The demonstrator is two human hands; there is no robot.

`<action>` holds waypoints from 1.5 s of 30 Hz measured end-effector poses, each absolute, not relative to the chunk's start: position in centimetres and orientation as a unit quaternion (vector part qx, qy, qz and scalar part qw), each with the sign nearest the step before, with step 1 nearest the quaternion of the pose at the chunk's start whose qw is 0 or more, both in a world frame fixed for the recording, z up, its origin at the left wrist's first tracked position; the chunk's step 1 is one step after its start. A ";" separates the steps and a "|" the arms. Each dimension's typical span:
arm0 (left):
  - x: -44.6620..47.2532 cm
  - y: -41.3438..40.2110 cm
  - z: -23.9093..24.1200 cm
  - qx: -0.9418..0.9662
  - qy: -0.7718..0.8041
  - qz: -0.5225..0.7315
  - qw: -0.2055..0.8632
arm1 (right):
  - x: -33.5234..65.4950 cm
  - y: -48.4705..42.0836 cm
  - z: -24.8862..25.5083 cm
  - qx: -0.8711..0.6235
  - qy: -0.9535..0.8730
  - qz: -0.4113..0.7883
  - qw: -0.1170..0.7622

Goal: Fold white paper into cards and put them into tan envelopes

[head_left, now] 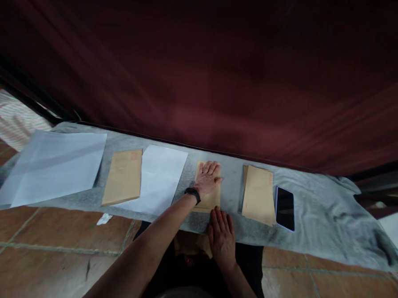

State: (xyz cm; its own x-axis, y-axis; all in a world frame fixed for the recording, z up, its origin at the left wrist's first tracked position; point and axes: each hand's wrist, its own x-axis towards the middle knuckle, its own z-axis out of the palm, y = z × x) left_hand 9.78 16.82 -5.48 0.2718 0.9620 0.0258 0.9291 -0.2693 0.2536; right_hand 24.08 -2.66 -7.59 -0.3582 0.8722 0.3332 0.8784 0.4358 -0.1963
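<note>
A brown paper envelope (pixel 212 200) lies on the grey cloth in front of me. My left hand (pixel 208 179), with a black band on the wrist, lies flat on its upper part, fingers stretched out. At the envelope's lower right corner my right hand (pixel 222 237) rests with its fingers extended, the fingertips by the near edge. To the right is a small stack of brown envelopes (pixel 258 194). On the left another stack of brown envelopes (pixel 123 176) partly covers white paper (pixel 162 176).
Larger white sheets (pixel 58 164) lie at the far left. A phone (pixel 285 208) with a dark screen is right of the right-hand envelopes. The grey cloth (pixel 322 217) covers a narrow surface against a dark red panel (pixel 202 78). A white scrap (pixel 104 219) is on the tiled floor.
</note>
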 end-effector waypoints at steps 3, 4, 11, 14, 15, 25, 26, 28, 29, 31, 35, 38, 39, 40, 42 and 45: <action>9.8 16.2 -5.5 0.801 0.584 0.087 0.093 | 24.0 -2.6 -7.4 -0.532 -0.824 -0.010 0.196; 9.8 15.9 -5.5 0.804 0.580 0.088 0.093 | 23.9 -2.6 -7.3 -0.535 -0.822 -0.010 0.196; 8.6 11.6 -5.7 0.827 0.538 0.093 0.131 | 23.7 -2.7 -6.9 -0.542 -0.816 -0.011 0.203; 7.6 7.9 -5.4 0.847 0.504 0.096 0.142 | 23.7 -2.8 -6.9 -0.538 -0.817 -0.016 0.207; 7.2 6.5 -5.3 0.854 0.492 0.101 0.137 | 23.7 -2.8 -7.0 -0.538 -0.817 -0.018 0.209; 4.3 -1.4 -4.4 0.859 0.498 0.100 0.068 | 23.7 -2.8 -6.7 -0.524 -0.823 -0.036 0.215; 4.1 -1.6 -4.4 0.857 0.501 0.098 0.068 | 23.7 -2.8 -6.6 -0.524 -0.823 -0.037 0.215; 3.7 -2.0 -4.3 0.852 0.511 0.098 0.062 | 23.8 -2.8 -6.6 -0.525 -0.823 -0.037 0.214; 3.5 -2.2 -4.2 0.850 0.515 0.098 0.058 | 23.8 -2.8 -6.6 -0.526 -0.823 -0.037 0.213; 3.2 -2.6 -4.3 0.844 0.525 0.099 0.052 | 23.9 -2.9 -6.6 -0.530 -0.821 -0.039 0.210; 3.4 -2.8 -4.4 0.824 0.553 0.105 0.064 | 23.9 -2.6 -6.4 -0.535 -0.816 -0.043 0.213; 4.5 -1.9 -4.3 0.780 0.603 0.132 0.105 | 23.5 -2.1 -6.0 -0.534 -0.817 -0.049 0.212; 4.9 -1.4 -4.3 0.757 0.624 0.151 0.122 | 23.3 -1.9 -5.8 -0.535 -0.817 -0.051 0.209; 5.4 -0.8 -4.2 0.730 0.647 0.172 0.138 | 23.2 -1.7 -5.6 -0.537 -0.817 -0.053 0.203; 6.1 0.3 -4.2 0.666 0.693 0.219 0.167 | 22.9 -1.4 -5.4 -0.542 -0.817 -0.056 0.191; 6.4 1.8 -4.4 0.572 0.730 0.292 0.236 | 22.7 -1.3 -5.4 -0.546 -0.817 -0.054 0.177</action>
